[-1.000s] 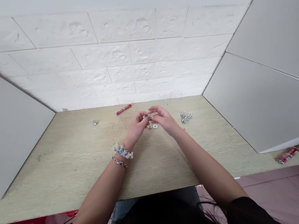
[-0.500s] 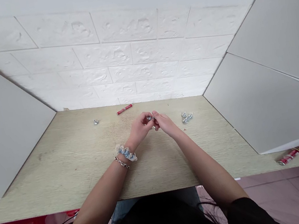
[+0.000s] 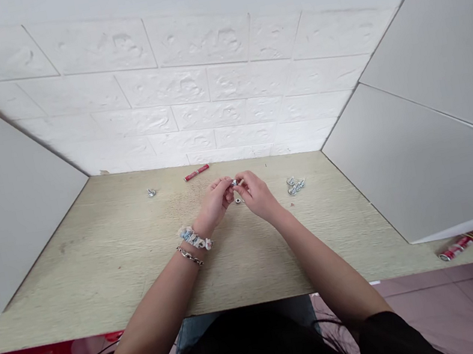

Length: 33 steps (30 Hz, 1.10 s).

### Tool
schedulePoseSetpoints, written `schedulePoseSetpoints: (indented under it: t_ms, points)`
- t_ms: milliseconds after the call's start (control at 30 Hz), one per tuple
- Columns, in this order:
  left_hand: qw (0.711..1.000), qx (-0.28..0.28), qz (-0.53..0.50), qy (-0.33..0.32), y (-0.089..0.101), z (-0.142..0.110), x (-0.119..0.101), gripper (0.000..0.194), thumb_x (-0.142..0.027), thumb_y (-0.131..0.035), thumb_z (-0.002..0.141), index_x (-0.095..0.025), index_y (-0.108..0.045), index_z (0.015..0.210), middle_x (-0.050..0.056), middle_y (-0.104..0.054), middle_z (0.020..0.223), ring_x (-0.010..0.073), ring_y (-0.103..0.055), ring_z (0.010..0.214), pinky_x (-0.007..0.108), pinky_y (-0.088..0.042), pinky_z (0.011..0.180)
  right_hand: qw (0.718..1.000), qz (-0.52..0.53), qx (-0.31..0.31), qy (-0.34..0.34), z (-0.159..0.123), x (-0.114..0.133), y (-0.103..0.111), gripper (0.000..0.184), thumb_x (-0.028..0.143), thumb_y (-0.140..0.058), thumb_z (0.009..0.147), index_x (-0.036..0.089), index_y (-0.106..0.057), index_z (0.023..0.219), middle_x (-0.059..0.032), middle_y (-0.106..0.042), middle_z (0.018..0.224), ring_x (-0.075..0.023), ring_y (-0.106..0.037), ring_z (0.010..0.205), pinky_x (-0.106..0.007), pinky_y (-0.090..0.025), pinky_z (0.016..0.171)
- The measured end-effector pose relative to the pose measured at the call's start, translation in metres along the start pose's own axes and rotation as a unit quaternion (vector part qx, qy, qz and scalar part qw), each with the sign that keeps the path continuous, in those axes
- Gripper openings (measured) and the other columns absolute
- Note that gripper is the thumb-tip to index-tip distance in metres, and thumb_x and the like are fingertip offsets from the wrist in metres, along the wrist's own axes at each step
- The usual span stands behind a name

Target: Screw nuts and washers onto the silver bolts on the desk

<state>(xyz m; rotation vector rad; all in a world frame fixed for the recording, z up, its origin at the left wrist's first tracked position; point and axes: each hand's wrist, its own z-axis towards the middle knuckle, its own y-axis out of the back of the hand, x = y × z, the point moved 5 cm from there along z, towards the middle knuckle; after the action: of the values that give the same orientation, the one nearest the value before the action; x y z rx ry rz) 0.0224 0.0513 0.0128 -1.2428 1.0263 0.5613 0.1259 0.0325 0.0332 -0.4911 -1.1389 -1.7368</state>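
"White bricks (image 3: pixel 187 83) stood behind a pale wooden table (image 3: pixel 106 242). Where was the small metal piece (image 3: pixel 234 183)?"

"Between the two hands, above the table. The left hand (image 3: pixel 212 204) pinched it between thumb and fingers."

"And the right hand (image 3: pixel 258 195)?"

"Its curled fingers were right at it; whether they gripped it, I couldn't tell."

"Nearby?"

"A nut (image 3: pixel 238 201) lay close by the hands, a cluster of bolts (image 3: pixel 296 186) to the right, a lone bolt (image 3: pixel 152 192) to the left and a red tube (image 3: pixel 196 172) near the bricks."
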Motion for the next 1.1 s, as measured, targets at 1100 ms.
schedulePoseSetpoints:
  t_ms: [1100]
  points:
    - [0.931,0.077,0.211,0.288,0.020,-0.009,0.012,0.027,-0.029,-0.052,0.066,-0.019,-0.029,0.058,-0.009,-0.017,0.046,0.0018,-0.009,0.036,0.016,-0.004,0.035,0.943,-0.274,0.137,0.133,-0.015,0.034,-0.015,0.024,0.012,-0.035,0.084,0.021,-0.056,0.092,-0.0048,-0.053,0.094,-0.0141,-0.048,0.084,-0.025,-0.037,0.072]
